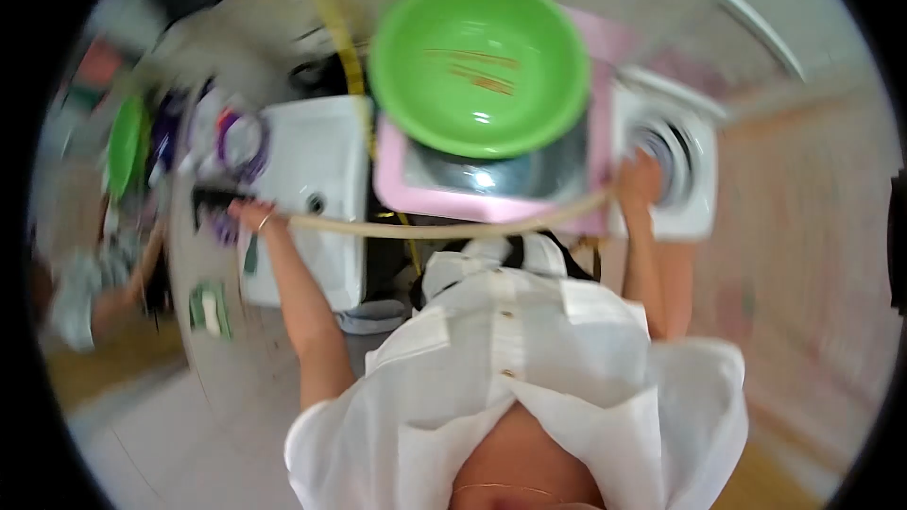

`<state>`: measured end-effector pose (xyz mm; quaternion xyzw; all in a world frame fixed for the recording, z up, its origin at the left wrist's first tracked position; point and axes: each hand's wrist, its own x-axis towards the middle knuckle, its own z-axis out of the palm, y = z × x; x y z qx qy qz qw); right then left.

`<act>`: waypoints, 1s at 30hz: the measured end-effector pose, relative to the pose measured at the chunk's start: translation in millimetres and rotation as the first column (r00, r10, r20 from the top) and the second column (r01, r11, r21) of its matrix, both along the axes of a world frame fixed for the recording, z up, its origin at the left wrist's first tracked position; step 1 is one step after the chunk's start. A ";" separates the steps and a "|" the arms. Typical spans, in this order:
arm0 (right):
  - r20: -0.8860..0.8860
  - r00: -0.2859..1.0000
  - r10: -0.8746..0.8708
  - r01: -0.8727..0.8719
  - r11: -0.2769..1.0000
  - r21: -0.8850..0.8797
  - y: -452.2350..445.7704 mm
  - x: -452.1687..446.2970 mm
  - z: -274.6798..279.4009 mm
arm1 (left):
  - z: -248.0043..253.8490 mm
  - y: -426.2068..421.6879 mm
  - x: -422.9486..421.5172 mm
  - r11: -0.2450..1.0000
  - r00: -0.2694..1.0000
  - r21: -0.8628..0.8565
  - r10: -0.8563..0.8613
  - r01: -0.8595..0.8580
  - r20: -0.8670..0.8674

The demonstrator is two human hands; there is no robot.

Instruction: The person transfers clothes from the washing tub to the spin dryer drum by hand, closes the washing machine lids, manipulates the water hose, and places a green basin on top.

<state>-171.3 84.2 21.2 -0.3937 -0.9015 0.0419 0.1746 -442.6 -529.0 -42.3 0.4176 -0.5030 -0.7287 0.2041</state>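
Note:
A beige hose (444, 229) stretches in a shallow curve between my two hands. At the black faucet (219, 198) over the white sink, my left hand (253, 215) is closed around the hose's left end. My right hand (641, 178) grips the other end, above the round tub opening (666, 162) at the right of a pink washing machine (392, 191). The fingers of both hands are somewhat blurred.
A large green basin (548, 85) rests on the washing machine's lid. The white sink (326, 165) stands at the left. Beside it are a purple-and-white container (236, 142) and a soap dish (210, 310). A mirror (94, 255) lines the left wall.

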 end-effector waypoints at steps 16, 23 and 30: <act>-0.332 -0.325 0.885 -0.895 -0.402 -0.194 -525.3 -262.6 82.3 | 14.5 26.9 -6.8 0.666 0.917 -0.719 0.130 0.202 0.378; 0.016 -0.424 0.905 -0.877 -0.406 -0.258 -604.0 -295.6 53.3 | -41.9 14.6 2.1 0.209 0.970 -0.956 0.081 0.206 0.227; -0.261 -0.336 0.905 -0.884 -0.399 -0.243 -582.9 -295.4 57.9 | -43.0 6.3 -12.1 0.047 0.848 -0.849 0.036 0.527 0.528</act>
